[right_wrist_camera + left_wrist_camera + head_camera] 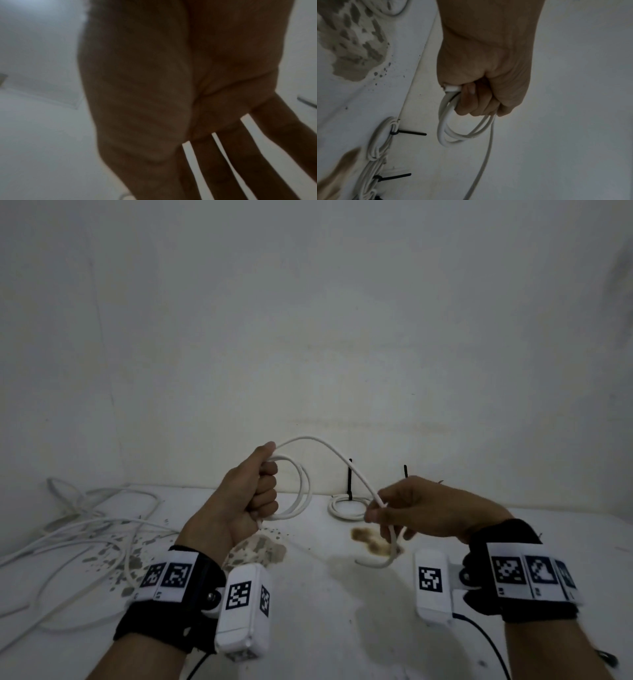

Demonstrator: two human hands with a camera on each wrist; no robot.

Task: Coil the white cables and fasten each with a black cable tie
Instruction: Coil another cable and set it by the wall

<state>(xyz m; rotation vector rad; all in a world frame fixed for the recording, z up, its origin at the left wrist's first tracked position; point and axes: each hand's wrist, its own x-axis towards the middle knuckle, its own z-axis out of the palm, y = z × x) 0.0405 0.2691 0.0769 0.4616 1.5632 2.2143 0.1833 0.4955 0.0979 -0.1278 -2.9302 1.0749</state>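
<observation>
My left hand (251, 494) is raised over the table and grips a coil of white cable (303, 491) in its fist, with about two loops hanging from it. In the left wrist view the same hand (488, 81) holds the loops (452, 134), and a white plug end (452, 88) shows at the palm. From the fist the cable arcs right to my right hand (411, 505), which pinches it between thumb and forefinger. The free tail (390, 556) hangs down to the table. In the blurred right wrist view the right hand (171, 94) hides the cable.
Two finished coils (380, 139) (368, 181) lie by the back wall, each with a black tie (410, 133) (392, 177) sticking out. A tangle of loose white cables (85, 529) covers the left of the white table (325, 621). Brown stains (368, 537) mark the middle.
</observation>
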